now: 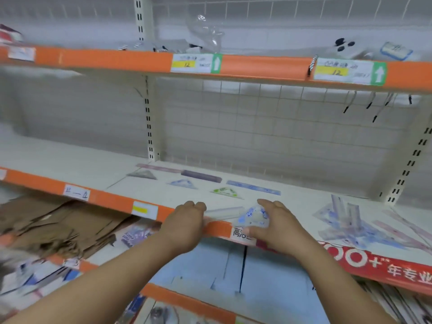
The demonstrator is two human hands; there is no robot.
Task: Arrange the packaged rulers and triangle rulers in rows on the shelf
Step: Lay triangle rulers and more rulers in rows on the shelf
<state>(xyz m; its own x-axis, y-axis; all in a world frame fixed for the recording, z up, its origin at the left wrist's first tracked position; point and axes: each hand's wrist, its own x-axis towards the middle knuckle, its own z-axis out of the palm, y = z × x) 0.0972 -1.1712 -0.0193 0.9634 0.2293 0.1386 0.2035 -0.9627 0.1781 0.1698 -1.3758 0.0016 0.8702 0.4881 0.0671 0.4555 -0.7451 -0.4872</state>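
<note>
The packaged ruler (224,212) lies at the front edge of the shelf (304,202), its long axis running left to right along the lip. Its left end sits under the curled grip of the left hand (187,222) — its right end meets a triangle ruler (253,216) pinched between thumb and fingers of the right hand (279,224). The unsorted pile (355,220) lies rightward — nearer the right hand.

bright even light, soft motion blur, edges bowed, faint shadows
</note>
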